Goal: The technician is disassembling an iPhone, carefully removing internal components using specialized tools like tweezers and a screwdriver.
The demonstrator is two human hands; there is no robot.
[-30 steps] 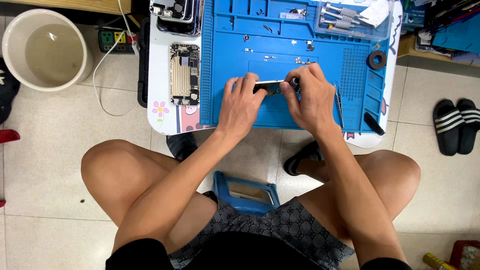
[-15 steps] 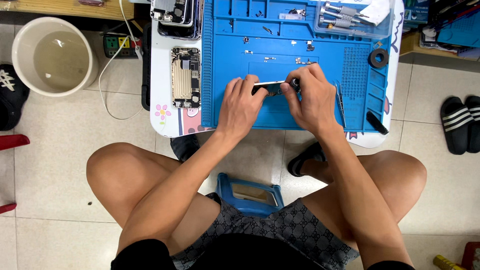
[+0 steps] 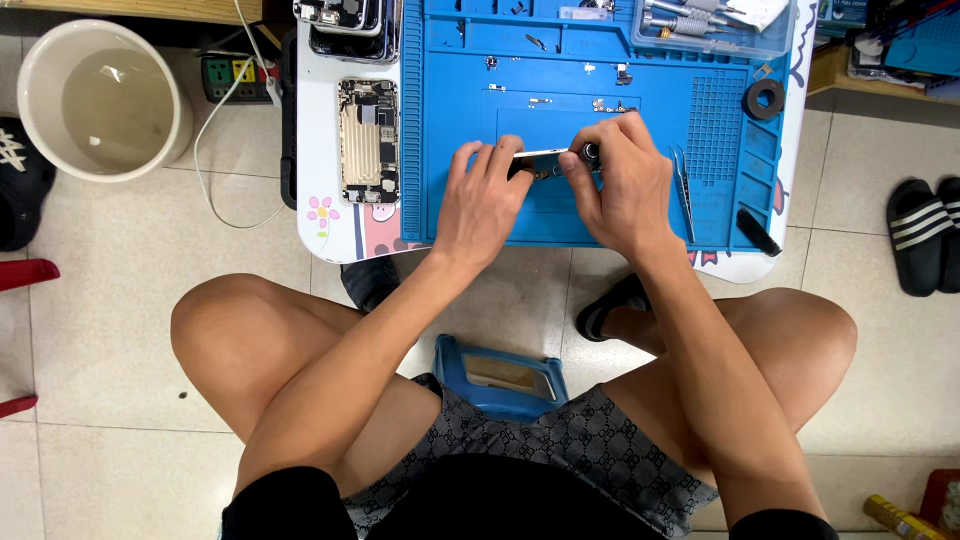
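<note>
I see my left hand [image 3: 487,198] and right hand [image 3: 622,180] meeting over the middle of the blue mat [image 3: 450,120] on the table [image 3: 335,235], both grips closed on a thin phone part [image 3: 545,154] held edge-up between the fingertips. Compared with a second ago, the hands and part sit as before; only the view has drifted slightly. An opened phone [image 3: 368,140] lies left of the mat, tweezers [image 3: 682,190] right of my right hand.

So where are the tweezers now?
In the head view the tweezers lie on the blue mat, just right of the right hand.
</note>
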